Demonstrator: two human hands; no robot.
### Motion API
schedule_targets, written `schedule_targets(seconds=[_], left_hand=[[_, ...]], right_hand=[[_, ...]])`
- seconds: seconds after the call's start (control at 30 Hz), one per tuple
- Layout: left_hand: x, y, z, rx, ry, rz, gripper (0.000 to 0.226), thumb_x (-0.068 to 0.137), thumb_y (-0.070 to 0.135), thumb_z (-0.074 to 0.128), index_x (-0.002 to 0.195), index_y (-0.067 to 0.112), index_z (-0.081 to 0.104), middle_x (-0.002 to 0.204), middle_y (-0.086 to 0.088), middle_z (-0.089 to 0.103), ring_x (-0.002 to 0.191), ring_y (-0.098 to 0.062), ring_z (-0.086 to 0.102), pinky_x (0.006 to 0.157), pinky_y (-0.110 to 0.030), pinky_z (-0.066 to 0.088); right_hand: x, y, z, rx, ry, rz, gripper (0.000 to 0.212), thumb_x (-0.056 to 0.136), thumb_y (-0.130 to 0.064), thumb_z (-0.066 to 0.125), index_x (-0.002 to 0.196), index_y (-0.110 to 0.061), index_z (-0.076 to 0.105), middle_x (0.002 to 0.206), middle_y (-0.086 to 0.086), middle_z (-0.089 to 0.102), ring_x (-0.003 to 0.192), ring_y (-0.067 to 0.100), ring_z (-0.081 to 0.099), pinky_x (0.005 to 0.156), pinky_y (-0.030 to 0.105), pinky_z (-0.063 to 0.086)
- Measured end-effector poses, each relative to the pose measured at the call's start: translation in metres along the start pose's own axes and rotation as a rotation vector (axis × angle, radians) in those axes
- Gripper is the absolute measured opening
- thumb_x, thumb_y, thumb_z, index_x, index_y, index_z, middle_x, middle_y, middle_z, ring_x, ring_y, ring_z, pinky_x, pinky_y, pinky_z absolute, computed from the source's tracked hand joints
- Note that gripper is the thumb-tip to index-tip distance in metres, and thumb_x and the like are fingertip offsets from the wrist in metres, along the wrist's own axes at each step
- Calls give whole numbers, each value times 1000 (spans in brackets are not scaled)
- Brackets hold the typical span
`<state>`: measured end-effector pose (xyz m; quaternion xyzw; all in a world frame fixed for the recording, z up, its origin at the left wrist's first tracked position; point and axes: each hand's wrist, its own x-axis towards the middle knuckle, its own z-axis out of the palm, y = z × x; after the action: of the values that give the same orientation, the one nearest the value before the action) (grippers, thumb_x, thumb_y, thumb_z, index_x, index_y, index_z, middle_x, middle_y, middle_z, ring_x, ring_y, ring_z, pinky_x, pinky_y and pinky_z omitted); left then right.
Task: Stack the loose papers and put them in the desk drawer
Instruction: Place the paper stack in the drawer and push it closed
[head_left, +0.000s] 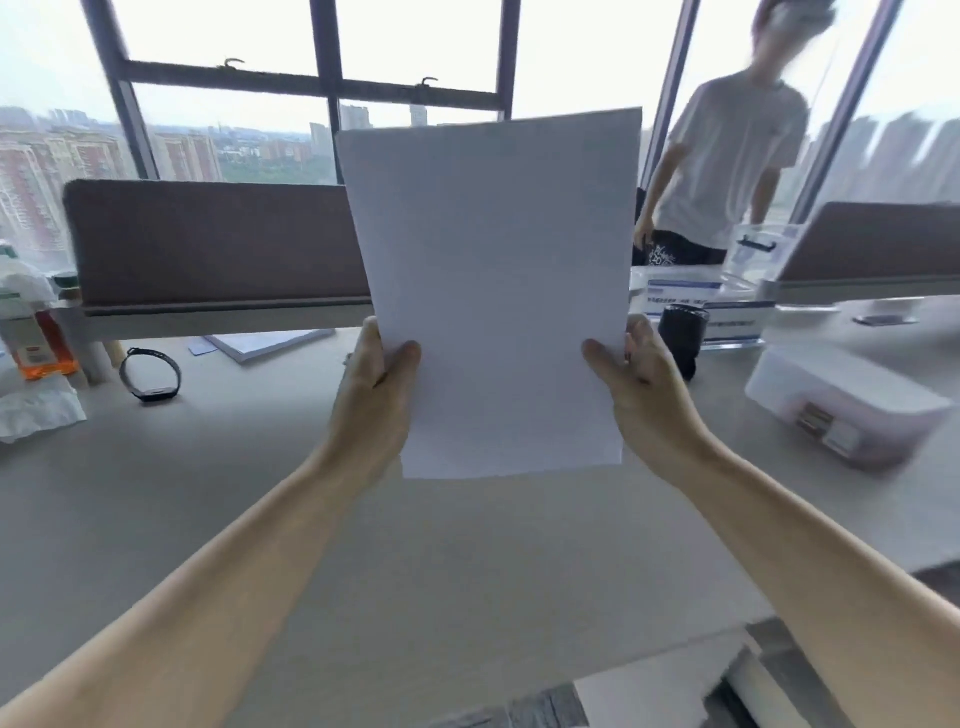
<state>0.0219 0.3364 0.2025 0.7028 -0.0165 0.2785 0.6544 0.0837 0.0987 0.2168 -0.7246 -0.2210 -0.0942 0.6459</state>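
A stack of white papers (493, 291) stands upright in front of me, held above the desk (363, 545). My left hand (376, 384) grips its left edge, thumb on the near face. My right hand (639, 384) grips its right edge the same way. The bottom edge of the stack hangs just above the desktop. More white sheets (265, 344) lie flat at the back of the desk, left of the stack. No drawer is visible.
A brown divider panel (208, 244) runs along the desk's back. A black wristband (151, 375) lies at left, an orange bottle (39, 343) at far left, a black cylinder (683, 332) and a white box (841, 405) at right. A person (727, 156) stands beyond the desk.
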Motion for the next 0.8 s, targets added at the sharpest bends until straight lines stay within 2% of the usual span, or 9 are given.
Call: schedule_targets(seconds=[0.13, 0.2, 0.27, 0.37, 0.47, 0.57, 0.63, 0.73, 0.8], left_hand=[[-15, 21, 99, -321, -155, -68, 40, 103, -4, 40, 124, 23, 60, 109, 9, 74, 99, -10, 69, 92, -31, 56], [-33, 29, 153, -440, -238, -132, 40, 101, -4, 41, 129, 17, 59, 111, 3, 73, 100, -15, 69, 96, -36, 55], [-55, 36, 206, -505, -300, -204, 45, 92, 0, 46, 135, 10, 57, 113, -2, 73, 102, -19, 70, 96, -39, 56], [-96, 39, 278, -570, -357, -323, 52, 84, 1, 45, 133, 10, 58, 125, -13, 71, 116, -32, 68, 103, -49, 53], [-141, 26, 335, -553, -386, -464, 44, 87, -3, 43, 125, 11, 59, 118, -15, 71, 105, -33, 70, 89, -45, 60], [-184, 5, 376, -542, -448, -600, 38, 88, -5, 40, 103, 16, 68, 104, -19, 72, 89, -31, 68, 74, -46, 57], [-210, -8, 399, -483, -447, -673, 33, 91, -2, 40, 106, 11, 66, 108, -22, 74, 87, -30, 70, 74, -43, 57], [-247, -30, 423, -346, -416, -820, 25, 96, 10, 42, 115, 17, 57, 117, -16, 71, 105, -33, 70, 95, -52, 58], [-269, -41, 431, -258, -489, -884, 19, 100, 17, 42, 116, 21, 53, 120, -9, 69, 110, -30, 68, 99, -54, 56]], right_hand=[[-65, -18, -121, -24, 108, 66, 11, 91, -25, 73, 93, -24, 62, 91, 7, 73, 59, -2, 65, 55, 15, 49], [-114, -15, -174, 41, 224, 138, 30, 71, -38, 83, 93, -24, 68, 92, 3, 78, 69, 8, 73, 63, 23, 57], [-159, 0, -213, 205, 325, 179, 40, 66, -36, 89, 95, -20, 67, 89, 2, 77, 79, 17, 77, 73, 29, 61], [-204, 16, -239, 473, 460, 238, 27, 91, -20, 70, 115, -14, 61, 109, 5, 72, 105, 32, 73, 90, 39, 60], [-226, 20, -246, 521, 582, 239, 48, 102, -18, 57, 149, -19, 47, 143, 4, 66, 130, 29, 64, 105, 46, 52], [-247, 34, -254, 450, 826, 260, 39, 101, -15, 59, 139, -24, 55, 127, -3, 75, 118, 20, 72, 93, 38, 59], [-263, 52, -259, 393, 966, 320, 38, 102, -14, 58, 137, -26, 57, 124, -3, 77, 110, 19, 75, 90, 37, 60], [-286, 78, -276, 283, 1125, 446, 38, 99, -11, 60, 135, -22, 54, 122, 3, 74, 111, 27, 73, 101, 51, 55], [-301, 86, -293, 190, 1148, 532, 35, 99, -6, 57, 132, -18, 52, 121, 7, 71, 108, 28, 72, 100, 52, 55]])
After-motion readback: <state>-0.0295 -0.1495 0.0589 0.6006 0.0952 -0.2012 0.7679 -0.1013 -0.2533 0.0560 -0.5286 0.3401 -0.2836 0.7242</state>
